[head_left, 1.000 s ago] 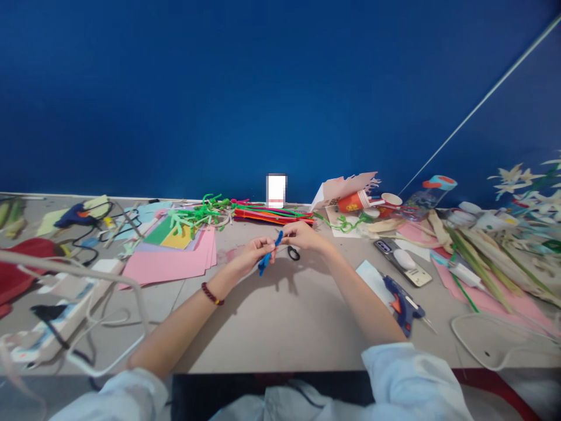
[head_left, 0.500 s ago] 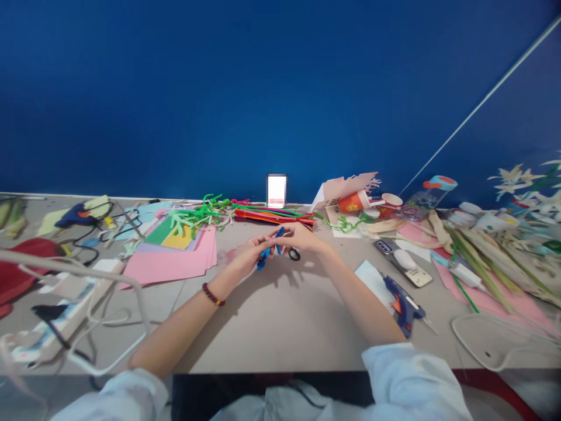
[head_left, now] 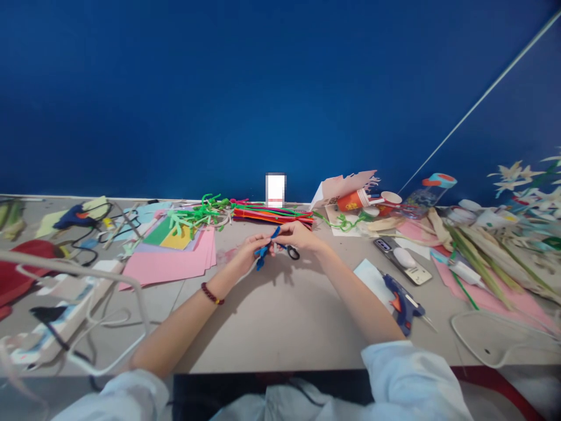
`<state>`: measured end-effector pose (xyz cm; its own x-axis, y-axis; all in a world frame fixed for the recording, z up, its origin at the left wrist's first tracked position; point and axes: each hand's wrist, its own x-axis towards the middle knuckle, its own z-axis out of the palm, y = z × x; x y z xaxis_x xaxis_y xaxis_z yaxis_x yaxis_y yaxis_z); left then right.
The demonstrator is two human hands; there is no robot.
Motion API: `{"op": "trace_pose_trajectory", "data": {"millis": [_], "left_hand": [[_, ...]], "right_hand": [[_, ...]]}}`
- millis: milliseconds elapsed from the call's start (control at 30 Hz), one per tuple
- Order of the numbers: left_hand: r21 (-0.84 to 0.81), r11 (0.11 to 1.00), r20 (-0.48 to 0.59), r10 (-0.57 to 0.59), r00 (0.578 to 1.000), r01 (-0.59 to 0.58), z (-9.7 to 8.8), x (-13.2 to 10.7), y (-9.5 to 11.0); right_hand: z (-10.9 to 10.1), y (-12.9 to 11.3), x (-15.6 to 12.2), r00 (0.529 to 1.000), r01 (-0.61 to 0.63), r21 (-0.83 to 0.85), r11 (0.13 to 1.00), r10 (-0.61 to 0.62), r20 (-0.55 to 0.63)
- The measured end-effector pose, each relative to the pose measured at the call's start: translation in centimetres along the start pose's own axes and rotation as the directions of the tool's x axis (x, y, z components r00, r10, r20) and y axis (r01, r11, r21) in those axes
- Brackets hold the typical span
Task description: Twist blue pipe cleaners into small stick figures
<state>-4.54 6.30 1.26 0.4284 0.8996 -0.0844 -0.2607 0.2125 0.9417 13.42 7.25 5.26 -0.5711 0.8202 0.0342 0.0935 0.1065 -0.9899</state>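
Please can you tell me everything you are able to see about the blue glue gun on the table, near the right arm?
The glue gun has a blue body that looks like plastic, an orange trigger and a thin metal-looking tip pointing to the lower right. It lies on its side on the table, very near the right forearm, its rear end resting on a white paper sheet.

And here's the blue pipe cleaner (head_left: 264, 256), all fuzzy chenille, right up against the scissors (head_left: 293, 252) with their black plastic loop, smooth with a slight sheen! Over to the left, the pink paper sheets (head_left: 166, 266) lie flat and matt. Across on the right, the glue gun (head_left: 402, 304) gleams in glossy blue plastic. Underneath it all, the tabletop (head_left: 280, 316) looks smooth and dull, and that pale sleeve (head_left: 407, 374) is soft, creased cloth.
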Motion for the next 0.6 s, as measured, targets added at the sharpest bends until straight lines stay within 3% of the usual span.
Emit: {"op": "trace_pose_trajectory", "data": {"millis": [133,233,333,467,600], "left_hand": [[-0.040,0.994,-0.045,0.102,0.994,-0.104,-0.4,0.3,-0.4],[0.062,0.968,-0.040,0.244,0.969,-0.241,-0.7,0.3,-1.1],[0.217,0.938,-0.104,0.296,0.949,-0.269,-0.4,0.3,-1.6],[0.339,0.916,-0.304,0.322,0.897,-0.214,0.1,0.5,-1.8],[0.176,0.970,-0.284,0.213,0.935,-0.167,0.1,0.7,-1.6]], "right_hand": [[0.4,0.8,0.6,0.970,-0.039,0.029,0.999,0.045,-0.239],[0.7,1.0,1.0,0.936,-0.071,0.101,0.992,0.101,-0.336],[0.9,1.1,1.1,0.909,-0.092,0.144,0.985,0.143,-0.391],[1.2,1.2,1.2,0.915,-0.083,0.186,0.979,0.149,-0.374],[0.9,0.8,0.9,0.968,-0.008,0.127,0.992,0.039,-0.246]]}}
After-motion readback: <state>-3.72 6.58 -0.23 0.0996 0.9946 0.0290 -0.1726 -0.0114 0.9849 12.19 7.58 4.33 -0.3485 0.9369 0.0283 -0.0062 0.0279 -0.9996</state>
